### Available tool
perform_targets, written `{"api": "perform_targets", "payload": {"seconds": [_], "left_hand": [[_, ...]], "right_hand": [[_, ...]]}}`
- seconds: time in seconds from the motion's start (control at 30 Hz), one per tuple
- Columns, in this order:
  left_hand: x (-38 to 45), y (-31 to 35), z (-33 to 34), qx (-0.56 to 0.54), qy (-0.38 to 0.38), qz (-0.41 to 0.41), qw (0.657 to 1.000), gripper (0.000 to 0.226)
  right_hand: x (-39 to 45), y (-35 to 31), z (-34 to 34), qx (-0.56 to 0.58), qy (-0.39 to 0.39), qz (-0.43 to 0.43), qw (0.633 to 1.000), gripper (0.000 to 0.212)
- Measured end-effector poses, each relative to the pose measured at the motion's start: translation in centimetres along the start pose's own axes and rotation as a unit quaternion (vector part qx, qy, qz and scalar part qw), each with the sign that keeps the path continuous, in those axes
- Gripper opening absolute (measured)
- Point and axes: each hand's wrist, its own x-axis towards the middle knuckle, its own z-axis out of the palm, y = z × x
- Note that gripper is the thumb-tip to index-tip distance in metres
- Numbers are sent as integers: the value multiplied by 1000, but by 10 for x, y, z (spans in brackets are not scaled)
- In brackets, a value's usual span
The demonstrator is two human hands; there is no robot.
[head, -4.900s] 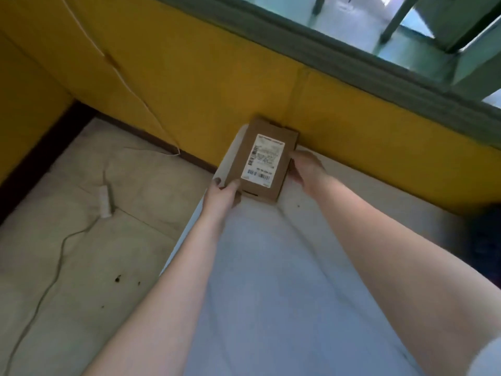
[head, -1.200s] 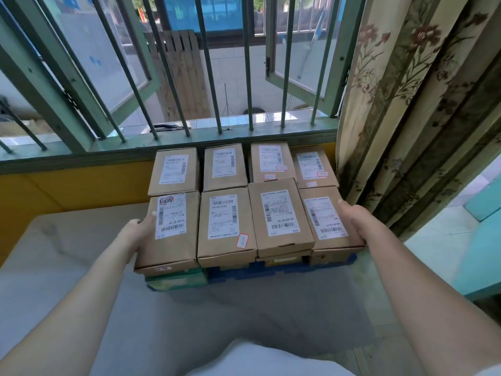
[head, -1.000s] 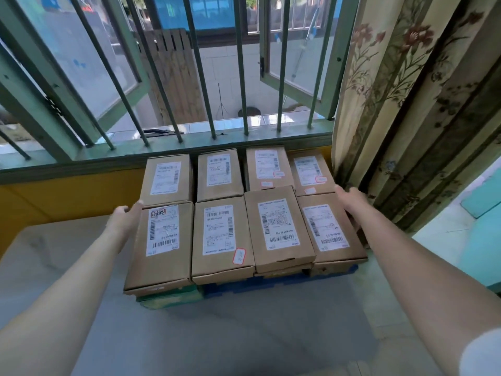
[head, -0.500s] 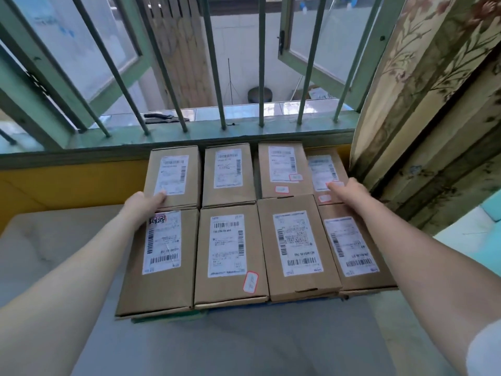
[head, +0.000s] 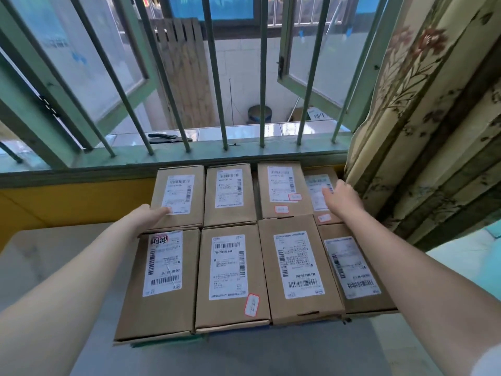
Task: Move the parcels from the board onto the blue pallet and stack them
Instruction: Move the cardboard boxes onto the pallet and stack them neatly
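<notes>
Eight parcels [head: 230, 278] in two rows, stacked by the window sill [head: 189, 154]. Left hand [head: 151, 217] flat on the 11 o'clock parcel; right hand [head: 343, 199] flat, fingers straight, on the 1 o'clock one.

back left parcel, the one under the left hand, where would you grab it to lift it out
Probably by its two short ends, coming from above. The back left parcel lies flat, label up, with its right long side packed against the neighbouring parcel, so only its outer left side and top are free. The left hand rests on its near left corner, the right hand on the far-right parcel.
</notes>
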Motion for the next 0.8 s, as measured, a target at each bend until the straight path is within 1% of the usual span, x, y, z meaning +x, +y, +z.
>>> {"api": "perform_targets", "payload": {"seconds": [0.03, 0.07, 0.13, 0.2, 0.3, 0.37, 0.47, 0.53, 0.6, 0.67, 0.7, 0.8], "left_hand": [[1, 0, -1, -3, 4, 2, 1000, 91], [2, 0, -1, -9, 6, 4, 1000, 91], [3, 1, 0, -20, 5, 13, 1000, 85], [3, 1, 1, -32, 6, 21, 999, 77], [2, -1, -2, -53, -3, 24, 998, 68], [1, -2, -3, -57, -5, 21, 998, 69], [0, -4, -4, -78, 1, 8, 997, 72], [-1, -5, -3, -86, 2, 5, 996, 72], [-4, -5, -3, -92, 0, 6, 996, 70], [-13, -2, -5, -110, -7, 0, 994, 79], [-19, 0, -6, -118, -1, -9, 993, 85], [-47, -8, -7, -110, 54, -24, 992, 89]], "right_hand": [[-3, -12, 3, 17, -12, -26, 999, 54], [-6, -25, 8, 30, -40, -45, 998, 54], [-13, -46, 20, 53, -90, -62, 993, 59], [-17, -59, 29, 71, -95, -64, 991, 60], [-18, -63, 35, 61, -90, -59, 992, 52], [-16, -61, 34, 51, -108, -68, 991, 52], [-14, -57, 30, 52, -150, -83, 984, 60], [-16, -53, 28, 52, -164, -94, 981, 64], [-22, -51, 24, 69, -173, -102, 977, 63], [-29, -50, 20, 95, -174, -94, 976, 66], [-33, -50, 18, 102, -165, -76, 978, 71], [-54, -41, 10, 106, -96, 9, 990, 74]]}}
